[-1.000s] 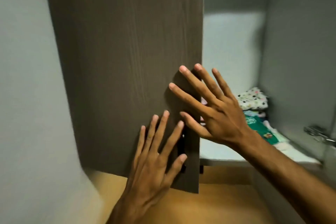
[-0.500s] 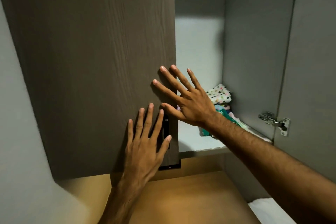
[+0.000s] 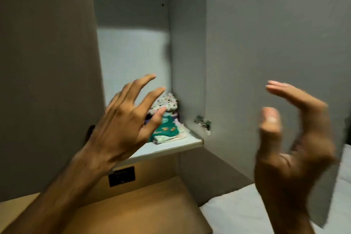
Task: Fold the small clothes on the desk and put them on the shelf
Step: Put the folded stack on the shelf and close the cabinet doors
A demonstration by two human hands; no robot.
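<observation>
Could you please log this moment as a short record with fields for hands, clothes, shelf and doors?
left hand: open, fingers spread, holds nothing
right hand: open, blurred, empty, near the right door
clothes: folded pile in the shelf's back right corner
shelf: front part bare
left door: shut
right door: open

two bare hands, left hand (image 3: 121,129), right hand (image 3: 292,150) motion-blurred, forearms bare, no sleeves visible
</observation>
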